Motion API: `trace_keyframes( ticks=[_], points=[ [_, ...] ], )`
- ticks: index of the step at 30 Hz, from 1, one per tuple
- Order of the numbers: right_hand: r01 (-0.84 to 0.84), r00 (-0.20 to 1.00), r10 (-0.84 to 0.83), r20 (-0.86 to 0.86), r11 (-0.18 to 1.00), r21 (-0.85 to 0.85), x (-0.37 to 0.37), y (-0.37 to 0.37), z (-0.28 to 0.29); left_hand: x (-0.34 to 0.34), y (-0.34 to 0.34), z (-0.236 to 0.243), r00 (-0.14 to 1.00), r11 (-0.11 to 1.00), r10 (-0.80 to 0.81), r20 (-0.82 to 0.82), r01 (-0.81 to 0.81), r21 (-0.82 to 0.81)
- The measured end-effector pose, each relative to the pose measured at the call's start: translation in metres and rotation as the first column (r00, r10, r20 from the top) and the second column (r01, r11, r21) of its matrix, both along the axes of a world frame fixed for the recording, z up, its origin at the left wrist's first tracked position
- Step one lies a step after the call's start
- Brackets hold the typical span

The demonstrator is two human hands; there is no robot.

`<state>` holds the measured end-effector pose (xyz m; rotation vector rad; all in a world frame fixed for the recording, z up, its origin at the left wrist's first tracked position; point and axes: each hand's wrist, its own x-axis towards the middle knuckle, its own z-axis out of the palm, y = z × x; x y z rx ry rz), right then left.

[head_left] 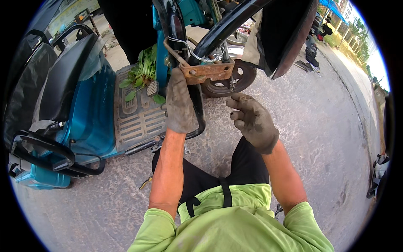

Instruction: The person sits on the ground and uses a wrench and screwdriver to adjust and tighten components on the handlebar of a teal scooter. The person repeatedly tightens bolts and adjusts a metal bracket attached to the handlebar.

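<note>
My left hand, in a dirty grey-brown work glove, reaches up to the left end of a rusty metal bracket and grips it; the fingertips are partly hidden. Two bolt holes show in the bracket, which sits against a black tube wound with silvery wire. To its right, my right hand, gloved alike, hangs apart from the vehicle. Its fingers are curled in toward the thumb, and anything small between them cannot be made out. Behind the bracket stands the small front wheel.
A teal vehicle body with a black seat stands left. Green leafy stalks lie on its slotted footboard, near a pedal. A wrench shows beside my left forearm. Dark items lie on the pavement at far right.
</note>
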<state>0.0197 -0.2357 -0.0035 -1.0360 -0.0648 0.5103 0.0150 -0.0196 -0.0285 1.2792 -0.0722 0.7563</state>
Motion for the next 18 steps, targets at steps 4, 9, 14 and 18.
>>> trace_keyframes(
  ticks=[4,9,14,18],
  points=[
    [-0.02,0.986,0.041,-0.164,0.992,0.126,0.027,-0.052,-0.054,-0.004,-0.006,0.002,0.999,0.995,-0.026,0.037,0.029,-0.096],
    [0.185,0.921,-0.232,-0.314,0.968,-0.171,0.049,-0.149,-0.141,-0.008,-0.009,0.009,0.994,0.98,0.107,-0.013,-0.104,0.172],
    [0.193,0.806,-0.318,-0.499,0.938,-0.287,0.04,-0.247,-0.26,-0.006,-0.021,0.015,0.981,0.967,0.194,-0.012,-0.189,0.172],
    [0.167,0.713,-0.37,-0.596,0.915,-0.368,0.009,-0.309,-0.356,-0.005,-0.025,0.019,0.968,0.961,0.243,-0.059,-0.231,0.153]
  ],
)
